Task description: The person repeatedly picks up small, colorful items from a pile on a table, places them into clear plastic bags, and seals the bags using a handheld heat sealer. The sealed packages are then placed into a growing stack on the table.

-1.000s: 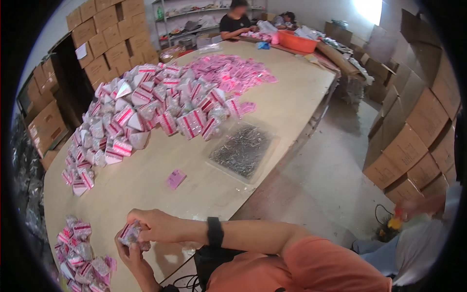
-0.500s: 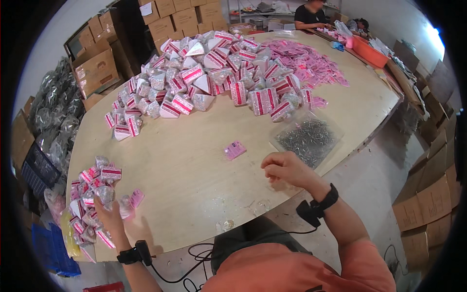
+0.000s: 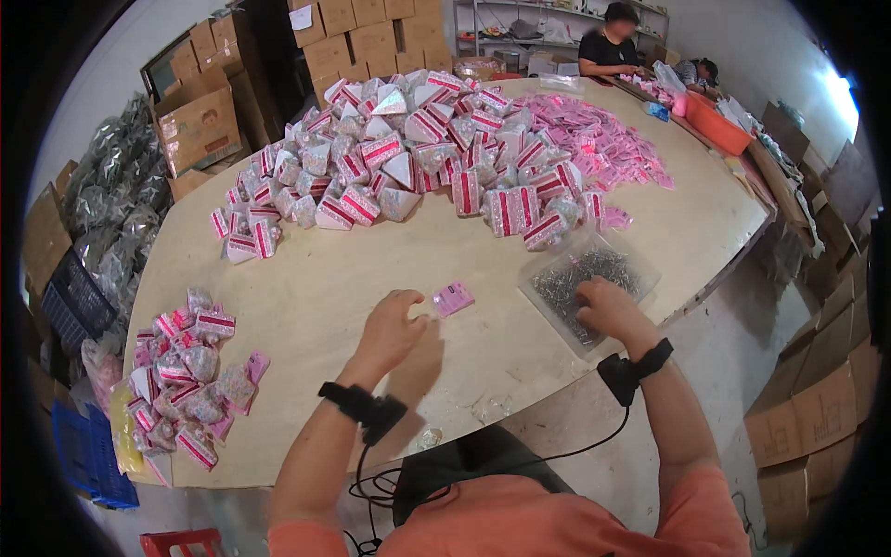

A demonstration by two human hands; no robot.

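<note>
My left hand (image 3: 393, 325) hovers over the middle of the table with loosely curved fingers and nothing visible in them. Just to its right, a small pink card (image 3: 453, 299) lies by itself on the wood. My right hand (image 3: 613, 308) dips into a shallow transparent tray (image 3: 591, 351) of small thin metal pieces (image 3: 560, 295). Its fingers are bunched down among them; what they pinch, if anything, is too small to make out. At the left edge sits a small pile of clear-bagged items with pink-striped cards (image 3: 190, 371), one with its pink card (image 3: 257, 365) sticking up.
A large heap of pink-and-white striped bagged pieces (image 3: 380, 153) covers the far table, beside loose pink cards (image 3: 613, 148). An orange basin (image 3: 717, 125) stands far right, near a seated person (image 3: 609, 46). Cardboard boxes (image 3: 817, 408) line the right side; blue crates (image 3: 93, 455) stand left.
My left hand has left the small pile at the left and come across toward the single pink card. My right hand has moved right and forward into the tray.
</note>
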